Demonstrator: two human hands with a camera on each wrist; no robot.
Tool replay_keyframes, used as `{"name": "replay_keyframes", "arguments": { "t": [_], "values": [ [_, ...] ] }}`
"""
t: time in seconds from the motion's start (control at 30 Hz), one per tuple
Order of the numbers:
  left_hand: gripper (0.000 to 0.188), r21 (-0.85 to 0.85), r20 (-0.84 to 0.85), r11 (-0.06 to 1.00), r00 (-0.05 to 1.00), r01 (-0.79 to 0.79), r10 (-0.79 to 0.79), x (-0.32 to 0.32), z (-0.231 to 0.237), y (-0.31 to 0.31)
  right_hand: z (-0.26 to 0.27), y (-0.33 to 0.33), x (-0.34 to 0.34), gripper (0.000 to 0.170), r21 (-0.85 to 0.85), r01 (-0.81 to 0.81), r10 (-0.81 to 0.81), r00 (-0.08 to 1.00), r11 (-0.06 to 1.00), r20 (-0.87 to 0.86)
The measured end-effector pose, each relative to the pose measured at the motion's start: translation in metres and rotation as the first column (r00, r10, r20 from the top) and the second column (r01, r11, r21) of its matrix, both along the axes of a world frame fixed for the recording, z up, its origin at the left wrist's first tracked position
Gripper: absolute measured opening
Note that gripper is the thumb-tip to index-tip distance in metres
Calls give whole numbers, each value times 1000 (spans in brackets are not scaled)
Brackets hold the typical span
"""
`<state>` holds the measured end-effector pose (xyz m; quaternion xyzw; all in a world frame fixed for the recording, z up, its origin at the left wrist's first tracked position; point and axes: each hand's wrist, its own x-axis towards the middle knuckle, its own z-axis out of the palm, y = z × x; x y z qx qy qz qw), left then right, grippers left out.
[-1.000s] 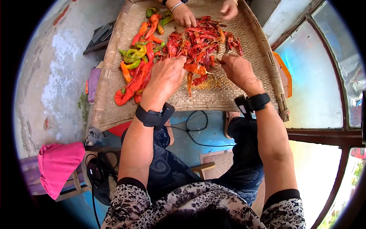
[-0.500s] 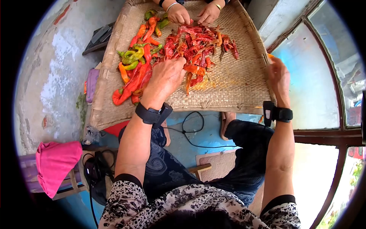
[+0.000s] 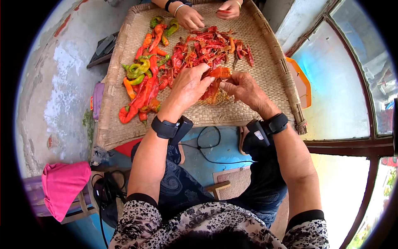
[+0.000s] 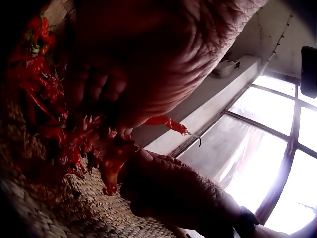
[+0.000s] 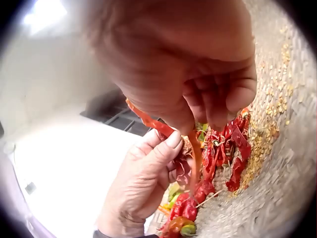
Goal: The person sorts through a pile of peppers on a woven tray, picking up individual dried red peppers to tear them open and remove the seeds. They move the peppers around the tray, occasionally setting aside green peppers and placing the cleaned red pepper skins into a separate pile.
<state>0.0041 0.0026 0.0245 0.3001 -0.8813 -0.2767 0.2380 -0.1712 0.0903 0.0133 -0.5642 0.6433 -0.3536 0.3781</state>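
My left hand (image 3: 187,86) pinches a red-orange chili pepper (image 3: 221,73) between thumb and fingers, low over the woven tray (image 3: 265,103). In the left wrist view, its thin stem end sticks out past the palm. My right hand (image 3: 247,92) has come up against it from the right. In the right wrist view, the right fingertips pinch an orange strip of pepper (image 5: 196,158) hanging beside the left thumb. Dried red chilies (image 3: 207,47) lie heaped beyond both hands, and loose yellow seeds (image 5: 267,144) are scattered below them.
Fresh red, orange and green peppers (image 3: 141,68) lie along the tray's left side. Across the tray, another person's two hands (image 3: 190,17) work over the chilies, one holding a red piece. A window (image 3: 340,83) stands at the right, a wall (image 3: 62,83) at the left.
My right hand swung out past the tray's right edge, then returned to meet the left hand at the pepper. The left hand has lifted a pepper from the heap's near side.
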Motion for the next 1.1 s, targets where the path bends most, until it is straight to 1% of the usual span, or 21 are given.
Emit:
{"name": "replay_keyframes", "arguments": {
  "t": [0.03, 0.07, 0.13, 0.27, 0.33, 0.37, 0.4, 0.43, 0.47, 0.5, 0.57, 0.63, 0.7, 0.77, 0.83, 0.87, 0.9, 0.97, 1.0, 1.03, 1.1],
  "values": [
    [21, 11, -20, 1000, 1000, 10, -10, -1, 0, 0, 0, 2, -1, 32, 36, 19, -25, 987, 999, 157],
    [21, 11, -21, 1000, 1000, 13, -13, -2, 0, 1, 0, 4, -1, 33, 41, 22, -30, 977, 999, 209],
    [22, 123, -27, 992, 1000, 4, -1, -3, 1, 3, 1, 6, 0, 33, 33, 38, -43, 983, 999, 180],
    [23, 203, 57, 979, 997, 36, -48, -8, 2, 4, -8, 2, -5, 29, 37, 46, -52, 982, 998, 180],
    [25, 315, 30, 948, 998, 44, -56, -11, -2, 4, -9, 1, -5, 26, 23, 68, -71, 977, 997, 199],
    [25, 315, 31, 948, 998, 46, -58, -13, -5, 3, -10, 0, -5, 23, 9, 87, -87, 972, 996, 216],
    [24, 364, -65, 931, 998, 42, -20, -15, -9, 2, -13, -2, -9, 23, 9, 89, -89, 972, 996, 217],
    [24, 412, -158, 910, 987, 44, 24, -16, -12, 1, -19, -5, -14, 20, -71, 98, -90, 990, 993, 108],
    [24, 413, -157, 910, 987, 44, 24, -17, -13, -1, -23, -6, -19, 17, -152, 96, -98, 995, 984, -3],
    [25, 420, -169, 907, 985, 33, 43, -16, -13, -4, -19, -4, -23, 17, -150, 97, -98, 995, 984, -2],
    [27, 427, -181, 904, 982, 24, 60, -15, -13, -9, -5, 3, -35, 13, -329, 131, -203, 960, 935, -194],
    [27, 397, -208, 918, 974, -3, 93, -13, -12, -11, -4, 8, -61, 12, -493, 233, -396, 882, 839, -257],
    [28, 368, -224, 930, 970, -6, 96, -11, -15, -14, 1, 22, -93, 13, -581, 334, -515, 839, 742, -175],
    [25, 314, -165, 949, 985, -5, 60, -8, -17, -17, 25, 48, -100, 19, -562, 503, -746, 538, 657, -392],
    [25, 315, -132, 949, 989, -24, 69, -8, -14, -14, 25, 56, -113, 26, -635, 495, -790, 206, 593, -578],
    [25, 313, -98, 949, 992, -41, 75, -9, -13, -12, 22, 62, -114, 34, -581, 527, -752, 188, 620, -632],
    [25, 312, -101, 949, 992, -36, 71, -10, -14, -11, 19, 61, -112, 34, -583, 527, -753, 183, 618, -632],
    [25, 371, -96, 929, 995, -1, 39, -11, -20, -10, 7, 54, -106, 36, -593, 357, -677, 545, 722, -495],
    [25, 349, -89, 937, 996, 7, 25, -13, -18, -6, 7, 48, -91, 38, -484, 347, -552, 738, 804, -388],
    [25, 348, -88, 938, 996, 7, 25, -16, -17, -2, 7, 41, -71, 41, -377, 301, -406, 882, 876, -238],
    [27, 287, -114, 958, 994, 28, 5, -21, -15, 6, 10, 29, -32, 45, -342, 153, -257, 924, 927, -283]
  ]
}}
